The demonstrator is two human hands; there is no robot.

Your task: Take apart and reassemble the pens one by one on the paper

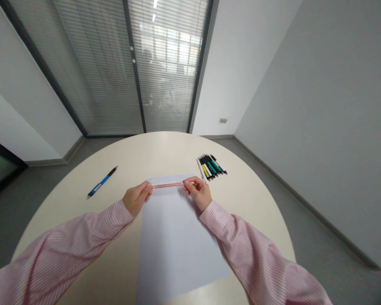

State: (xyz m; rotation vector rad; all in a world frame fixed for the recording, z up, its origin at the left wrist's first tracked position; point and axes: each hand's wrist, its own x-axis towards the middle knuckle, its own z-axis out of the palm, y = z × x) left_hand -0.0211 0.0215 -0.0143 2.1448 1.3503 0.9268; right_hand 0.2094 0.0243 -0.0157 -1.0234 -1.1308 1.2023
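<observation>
On the round table (120, 254), the left hand (136, 198) and right hand (197, 192) each pinch one end of a pink ruler (167, 185), keeping it flat across the paper (174, 241).

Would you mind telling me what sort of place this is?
Probably a small office meeting room: a round table, a glass partition with blinds, and pens beside the paper that both hands hold.
</observation>
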